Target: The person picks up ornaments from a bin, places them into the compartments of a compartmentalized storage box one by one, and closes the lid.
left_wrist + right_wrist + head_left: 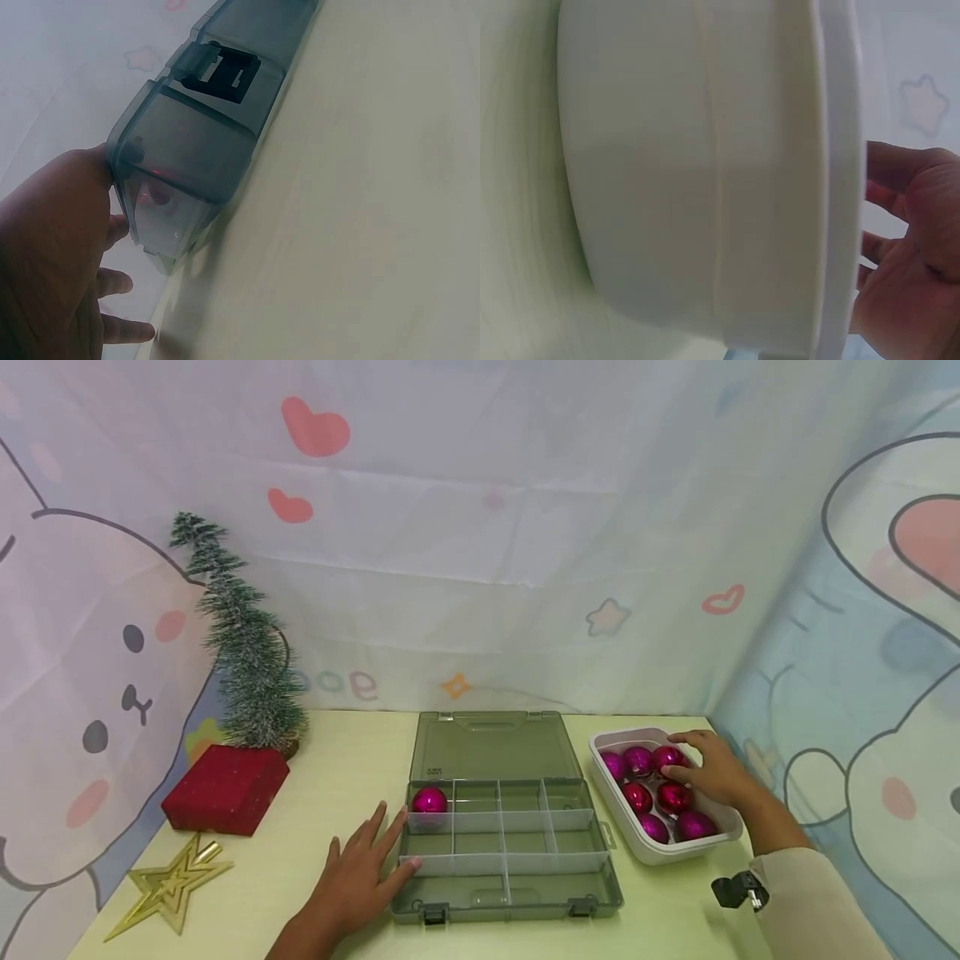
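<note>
With the clock centred on the green divided case (525, 913), the person's left hand (352, 881) lies at nine, fingers spread and fairly straight, touching the case's side. The right hand (712, 768), between two and three, reaches over the white tub (660, 856), finger and thumb about a red ball (658, 755); whether they pinch it I cannot tell. Filling the case looks barely begun: one magenta ball (430, 800) sits in its ten o'clock corner compartment, while seven balls show in the tub. The lid (495, 743) lies back toward twelve, near the cloth backdrop (420, 610). Tub and case stand just beside each other, so a carried ball must clear the tub's rim and the low dividers. Bare table (341, 760) opens at ten, short of the red block (225, 789) and tree (251, 668); the gold star (171, 885) lies near nine, well apart.
</note>
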A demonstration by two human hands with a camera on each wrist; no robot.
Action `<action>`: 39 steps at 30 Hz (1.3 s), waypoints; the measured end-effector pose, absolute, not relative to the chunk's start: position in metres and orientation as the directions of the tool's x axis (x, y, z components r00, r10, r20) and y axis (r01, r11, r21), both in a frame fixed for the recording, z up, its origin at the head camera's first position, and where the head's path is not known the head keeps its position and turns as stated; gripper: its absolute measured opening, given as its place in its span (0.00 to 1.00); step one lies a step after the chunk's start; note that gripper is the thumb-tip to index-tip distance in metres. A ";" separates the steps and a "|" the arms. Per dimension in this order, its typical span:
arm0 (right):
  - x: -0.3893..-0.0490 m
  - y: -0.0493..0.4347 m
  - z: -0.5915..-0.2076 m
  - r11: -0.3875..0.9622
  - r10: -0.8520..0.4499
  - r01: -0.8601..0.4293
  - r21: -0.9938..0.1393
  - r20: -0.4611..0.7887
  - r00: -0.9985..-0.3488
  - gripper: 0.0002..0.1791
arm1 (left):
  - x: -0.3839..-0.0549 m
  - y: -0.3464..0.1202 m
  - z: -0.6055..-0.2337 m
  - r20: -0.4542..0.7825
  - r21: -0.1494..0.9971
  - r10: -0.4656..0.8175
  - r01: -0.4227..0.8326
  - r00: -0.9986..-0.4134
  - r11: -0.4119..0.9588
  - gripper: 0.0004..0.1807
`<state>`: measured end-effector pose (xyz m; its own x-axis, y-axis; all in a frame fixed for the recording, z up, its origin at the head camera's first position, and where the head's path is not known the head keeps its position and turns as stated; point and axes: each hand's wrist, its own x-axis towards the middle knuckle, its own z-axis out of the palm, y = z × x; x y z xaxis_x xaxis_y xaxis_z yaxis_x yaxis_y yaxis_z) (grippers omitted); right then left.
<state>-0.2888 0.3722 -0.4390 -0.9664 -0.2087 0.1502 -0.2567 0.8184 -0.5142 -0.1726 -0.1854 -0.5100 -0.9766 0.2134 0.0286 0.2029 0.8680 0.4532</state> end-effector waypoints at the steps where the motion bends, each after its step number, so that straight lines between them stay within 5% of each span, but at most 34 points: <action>1: -0.289 0.374 -0.439 0.813 -0.215 -0.262 -0.520 0.151 -0.965 0.32 | -0.173 -0.186 -0.511 0.029 0.452 0.213 0.203 -0.977 0.869 0.44; 39: -0.295 0.388 -0.435 0.768 -0.227 -0.244 -0.593 0.104 -0.968 0.32 | -0.174 -0.186 -0.513 0.052 0.449 0.215 0.216 -0.975 0.867 0.43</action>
<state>-0.2953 0.3876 -0.4349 -0.9684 -0.2267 0.1043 -0.2436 0.7675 -0.5929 -0.1740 -0.1855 -0.5128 -0.9751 0.2155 0.0520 0.2155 0.8671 0.4490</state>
